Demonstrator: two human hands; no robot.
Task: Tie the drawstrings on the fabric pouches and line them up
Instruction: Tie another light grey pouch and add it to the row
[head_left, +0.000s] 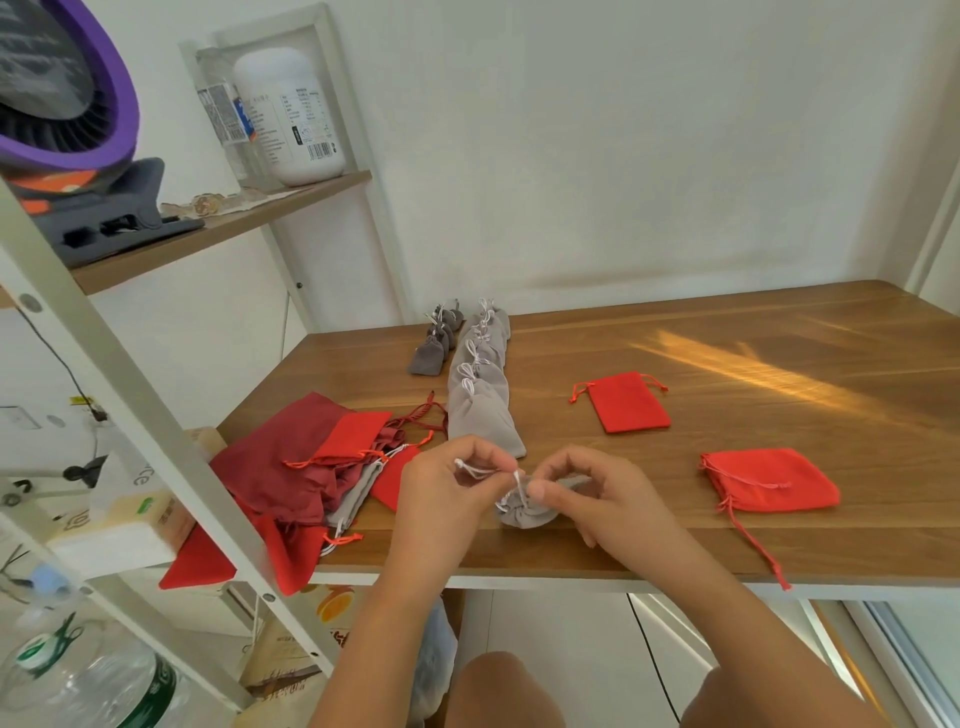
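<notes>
Where the wooden table (727, 364) nears its front edge: one light grey pouch (524, 512), neck gathered, held between both hands. Left hand (447, 488): fingers curled, pinching the white drawstring (478, 470). Right hand (597, 499): thumb and fingers pinching the cord at the pouch neck. Row of tied grey pouches (480, 384) runs toward the wall, dark grey pouches (436, 338) beside it. Flat far red pouch (628, 402) and near red pouch (769, 480) lie right. Red heap (322, 462) lies left.

Bright, even daylight, warm sun streak across the wooden table (727, 364), wide-angle bending at edges, slight softness.
</notes>
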